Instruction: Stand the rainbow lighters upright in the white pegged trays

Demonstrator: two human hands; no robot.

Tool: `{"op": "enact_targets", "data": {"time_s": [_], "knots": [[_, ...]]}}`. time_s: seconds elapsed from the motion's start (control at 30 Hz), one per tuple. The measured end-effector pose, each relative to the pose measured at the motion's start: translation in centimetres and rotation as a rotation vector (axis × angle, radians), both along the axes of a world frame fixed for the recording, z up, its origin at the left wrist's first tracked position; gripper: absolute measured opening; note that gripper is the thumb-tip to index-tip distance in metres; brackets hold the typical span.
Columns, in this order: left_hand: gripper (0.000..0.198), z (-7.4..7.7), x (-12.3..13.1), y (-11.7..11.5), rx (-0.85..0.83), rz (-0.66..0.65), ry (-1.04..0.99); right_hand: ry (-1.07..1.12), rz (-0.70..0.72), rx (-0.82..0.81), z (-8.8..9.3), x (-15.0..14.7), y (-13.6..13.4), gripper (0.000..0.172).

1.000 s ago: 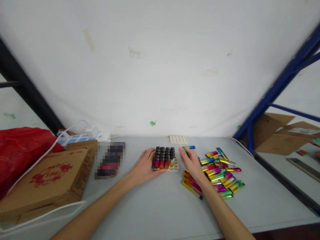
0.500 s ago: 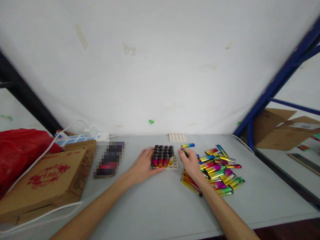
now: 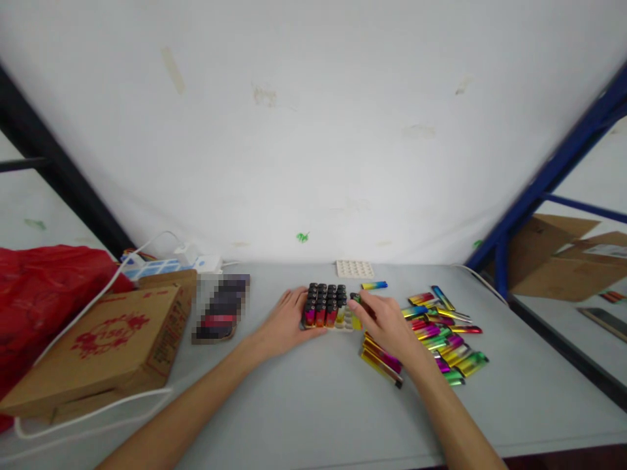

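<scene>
Upright lighters (image 3: 321, 314) with black tops fill several rows of a pale tray (image 3: 345, 326) with round-cornered slots; its right-hand slots show bare. My left hand (image 3: 284, 326) curls round the tray's left side, thumb along the front edge and fingers behind. Pinched in my right hand (image 3: 385, 320) is a yellow-green lighter (image 3: 356, 320) with a dark top, upright at the tray's right side; whether its base sits in a slot I cannot tell. Loose shiny lighters (image 3: 448, 339) in many colours lie heaped right of this hand, and some lie beneath its wrist.
A second pale tray (image 3: 354, 268) lies by the wall, with a blue-yellow lighter (image 3: 375, 285) nearby. On the left are a blurred-out phone-like object (image 3: 223, 310), a cardboard box (image 3: 102, 339), a red bag (image 3: 53, 281) and a white cable (image 3: 93, 300). A blue frame (image 3: 501, 261) stands right.
My right hand has turned the lighter upright and brought it to the tray's right side. My left hand keeps its hold on the tray. The whole view has shifted slightly.
</scene>
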State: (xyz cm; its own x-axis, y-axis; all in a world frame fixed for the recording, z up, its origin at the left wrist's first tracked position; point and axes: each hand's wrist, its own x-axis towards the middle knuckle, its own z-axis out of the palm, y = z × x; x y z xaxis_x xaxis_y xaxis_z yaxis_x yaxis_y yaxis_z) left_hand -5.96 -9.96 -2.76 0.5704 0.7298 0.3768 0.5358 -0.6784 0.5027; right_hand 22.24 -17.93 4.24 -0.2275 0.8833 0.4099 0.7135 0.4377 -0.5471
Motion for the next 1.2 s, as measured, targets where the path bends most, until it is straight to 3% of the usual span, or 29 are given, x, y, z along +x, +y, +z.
{"op": "enact_targets", "data": {"time_s": [0.13, 0.27, 0.5, 0.67, 0.8, 0.93, 1.07, 1.2], "knots": [[0.084, 0.4, -0.1, -0.1, -0.004, -0.017, 0.048, -0.085, 0.057, -0.115, -0.5, 0.5, 0.1, 0.048], [0.083, 0.2, -0.1, -0.2, 0.011, -0.007, 0.040, -0.188, 0.096, -0.189, -0.5, 0.6, 0.2, 0.035], [0.084, -0.4, -0.1, 0.1, 0.032, -0.005, 0.025, -0.249, 0.218, -0.180, 0.2, 1.1, 0.3, 0.032], [0.084, -0.2, -0.1, 0.1, 0.034, -0.007, 0.043, -0.440, 0.071, -0.165, 0.0, -0.4, 0.5, 0.034], [0.083, -0.2, -0.3, 0.1, 0.052, -0.012, 0.041, -0.366, 0.091, -0.199, -0.3, -0.4, 0.6, 0.042], [0.083, -0.2, -0.3, 0.4, 0.037, -0.024, 0.024, -0.239, -0.040, -0.087, -0.9, 2.7, 1.7, 0.053], [0.085, -0.3, -0.3, 0.9, -0.006, -0.023, 0.004, -0.174, -0.196, 0.028, -2.8, 6.4, 4.0, 0.027], [0.090, -0.4, -0.7, 1.8, -0.060, -0.052, -0.036, -0.235, -0.269, -0.059, -4.4, 7.9, 5.9, 0.038]]}}
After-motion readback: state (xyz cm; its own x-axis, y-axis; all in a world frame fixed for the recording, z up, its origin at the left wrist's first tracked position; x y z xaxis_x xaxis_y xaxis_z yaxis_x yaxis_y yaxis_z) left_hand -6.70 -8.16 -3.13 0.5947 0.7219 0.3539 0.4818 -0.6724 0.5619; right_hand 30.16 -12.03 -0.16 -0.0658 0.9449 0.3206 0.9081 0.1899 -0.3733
